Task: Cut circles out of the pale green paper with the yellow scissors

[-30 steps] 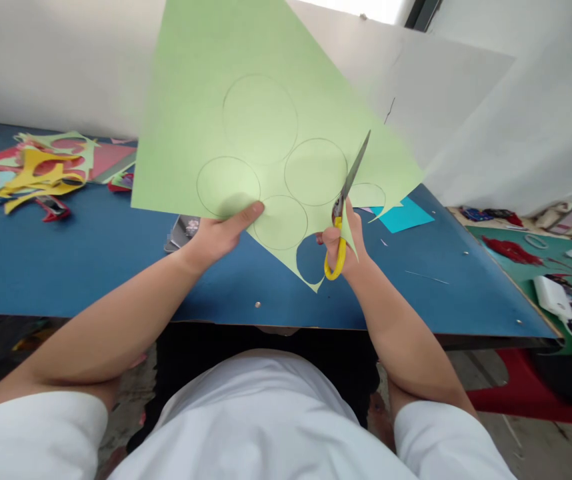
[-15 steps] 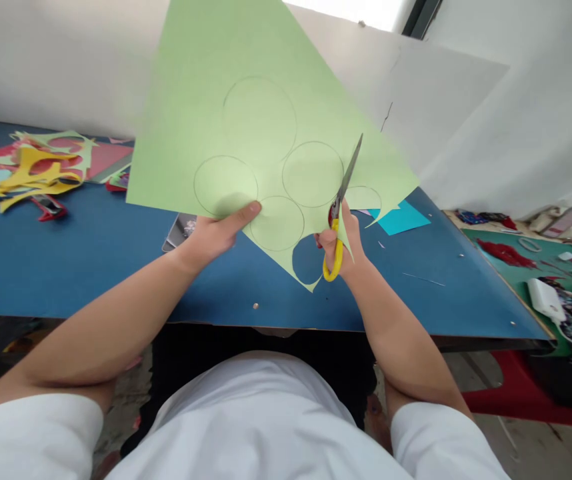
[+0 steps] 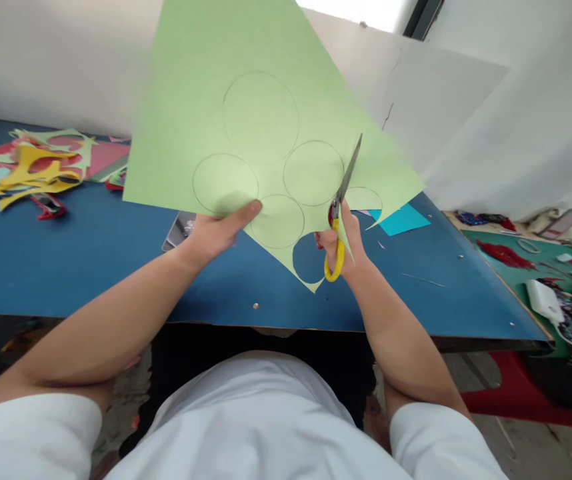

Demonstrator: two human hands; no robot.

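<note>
A large sheet of light green paper (image 3: 191,100) is held up above the table, with several circles drawn on it in thin dark line. My left hand (image 3: 219,233) grips its lower edge, thumb on the front and fingers behind. In my right hand (image 3: 349,243) is a pair of scissors (image 3: 339,220) with yellow handles, its blades pointing up and across the sheet near the drawn circles. Along the lower right edge the paper has a rounded cut-out and narrow pointed strips. Part of the right fingers is hidden behind the scissors and paper.
Paper scraps (image 3: 31,167) in yellow, green and pink lie at the left of the blue table (image 3: 91,267), beside a red-and-black tool (image 3: 50,205). A phone-like object (image 3: 179,233) and blue paper (image 3: 401,220) rest under the sheet. A green table (image 3: 511,250) stands at right.
The green sheet has shifted and tilted very slightly, its right corner a little farther right. Both hands keep their hold, and the scissors look almost unmoved.
</note>
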